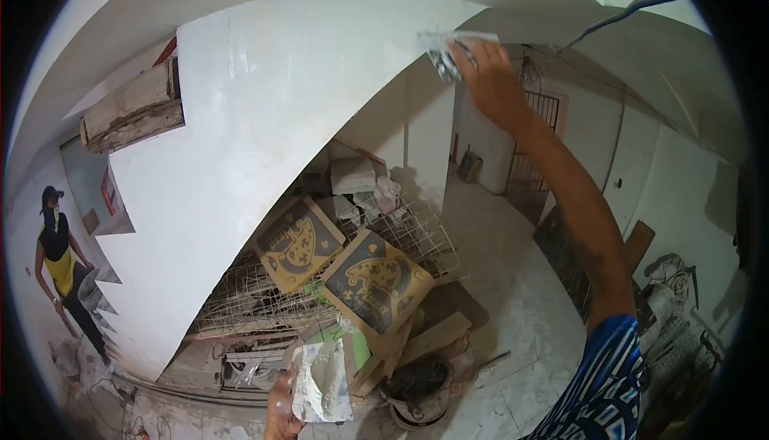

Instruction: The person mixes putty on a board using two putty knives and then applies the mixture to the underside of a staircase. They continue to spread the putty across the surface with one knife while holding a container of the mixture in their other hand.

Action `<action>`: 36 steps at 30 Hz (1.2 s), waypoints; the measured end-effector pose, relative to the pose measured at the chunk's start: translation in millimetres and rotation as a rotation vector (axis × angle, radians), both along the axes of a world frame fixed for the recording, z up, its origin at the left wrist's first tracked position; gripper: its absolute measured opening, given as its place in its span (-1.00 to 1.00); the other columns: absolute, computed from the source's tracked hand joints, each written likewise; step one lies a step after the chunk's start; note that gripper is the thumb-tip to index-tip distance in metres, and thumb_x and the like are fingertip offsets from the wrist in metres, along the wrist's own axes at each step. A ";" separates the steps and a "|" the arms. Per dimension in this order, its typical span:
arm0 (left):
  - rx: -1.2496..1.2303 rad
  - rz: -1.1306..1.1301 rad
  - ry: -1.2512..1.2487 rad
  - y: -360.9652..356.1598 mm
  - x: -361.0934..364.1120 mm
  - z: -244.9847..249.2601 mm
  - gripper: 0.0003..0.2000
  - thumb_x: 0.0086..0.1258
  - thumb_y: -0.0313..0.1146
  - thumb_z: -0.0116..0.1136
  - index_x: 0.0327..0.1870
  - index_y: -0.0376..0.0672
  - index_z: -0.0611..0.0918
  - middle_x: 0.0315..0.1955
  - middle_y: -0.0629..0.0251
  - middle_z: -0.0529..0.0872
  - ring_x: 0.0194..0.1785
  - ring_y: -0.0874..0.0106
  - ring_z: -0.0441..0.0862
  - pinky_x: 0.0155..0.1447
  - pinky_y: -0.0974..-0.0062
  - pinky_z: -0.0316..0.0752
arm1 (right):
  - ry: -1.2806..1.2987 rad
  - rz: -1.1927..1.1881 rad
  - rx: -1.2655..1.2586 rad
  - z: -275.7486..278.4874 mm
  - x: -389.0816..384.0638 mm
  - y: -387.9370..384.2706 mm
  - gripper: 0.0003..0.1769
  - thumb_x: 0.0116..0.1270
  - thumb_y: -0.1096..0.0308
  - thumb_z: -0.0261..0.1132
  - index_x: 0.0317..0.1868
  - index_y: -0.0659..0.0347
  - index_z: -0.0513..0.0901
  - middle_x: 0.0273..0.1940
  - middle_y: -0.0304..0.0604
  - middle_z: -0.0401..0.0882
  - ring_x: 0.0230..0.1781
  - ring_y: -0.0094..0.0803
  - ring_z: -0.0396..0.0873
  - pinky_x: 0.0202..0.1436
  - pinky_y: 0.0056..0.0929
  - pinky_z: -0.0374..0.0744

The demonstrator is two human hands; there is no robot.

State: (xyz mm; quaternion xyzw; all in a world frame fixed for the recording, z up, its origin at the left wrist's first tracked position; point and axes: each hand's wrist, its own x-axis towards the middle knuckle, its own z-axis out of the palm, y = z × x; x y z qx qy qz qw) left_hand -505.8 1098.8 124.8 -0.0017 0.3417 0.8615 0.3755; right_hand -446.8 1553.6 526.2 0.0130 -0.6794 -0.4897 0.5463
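Observation:
My right hand [490,79] is raised and wrapped round a putty knife [445,55], whose wide metal blade is at the upper edge of the white stair-side wall [240,135], close under the ceiling. The fingers cover most of its handle. Low in the view, my left hand [283,408] grips a flat metal plate [346,396] from its left side. A thick smear of white putty [322,380] covers most of that plate.
Below the wall lie two pizza boxes [378,280], wire mesh [424,236] and wood offcuts [440,340]. A bucket [420,396] stands on the tiled floor [513,344]. At the far left is another person [62,268]. A cable [633,9] hangs at upper right.

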 end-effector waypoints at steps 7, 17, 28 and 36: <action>-0.020 -0.011 -0.035 -2.1 -4.4 -13.7 -0.53 0.61 -0.14 -0.05 0.32 -0.34 0.48 0.11 0.02 0.70 0.07 0.15 0.74 0.16 0.21 0.68 | 0.054 -0.068 -0.088 55.9 -35.4 -2.1 -0.18 0.15 0.56 0.35 0.47 0.24 0.32 0.28 0.07 0.42 0.32 -0.02 0.39 0.39 -0.04 0.39; 0.023 0.000 -0.074 2.0 -4.0 -17.3 -0.53 0.61 -0.14 -0.04 0.32 -0.34 0.48 0.11 0.03 0.70 0.07 0.14 0.73 0.16 0.20 0.67 | -0.072 0.047 -0.020 -0.6 -39.7 3.2 -0.38 0.29 0.53 0.18 0.40 0.34 0.42 0.18 0.05 0.49 0.26 -0.04 0.44 0.34 -0.07 0.42; -0.075 0.005 -0.009 1.7 -5.3 -6.1 -0.53 0.57 -0.17 0.01 0.30 -0.39 0.48 0.08 -0.01 0.71 0.06 0.13 0.74 0.17 0.18 0.67 | -0.047 0.172 0.089 14.4 -27.7 -49.0 -0.38 0.22 0.57 0.25 0.35 0.33 0.49 0.14 0.04 0.53 0.17 -0.06 0.50 0.31 -0.10 0.45; -0.054 0.004 -0.042 -14.6 -8.9 -17.2 -0.50 0.55 -0.12 0.04 0.32 -0.34 0.48 0.09 0.00 0.71 0.07 0.15 0.74 0.17 0.17 0.68 | 0.048 -0.044 -0.148 60.4 -84.3 -54.3 -0.22 0.14 0.63 0.30 0.44 0.21 0.39 0.28 0.00 0.45 0.33 -0.03 0.41 0.40 -0.08 0.40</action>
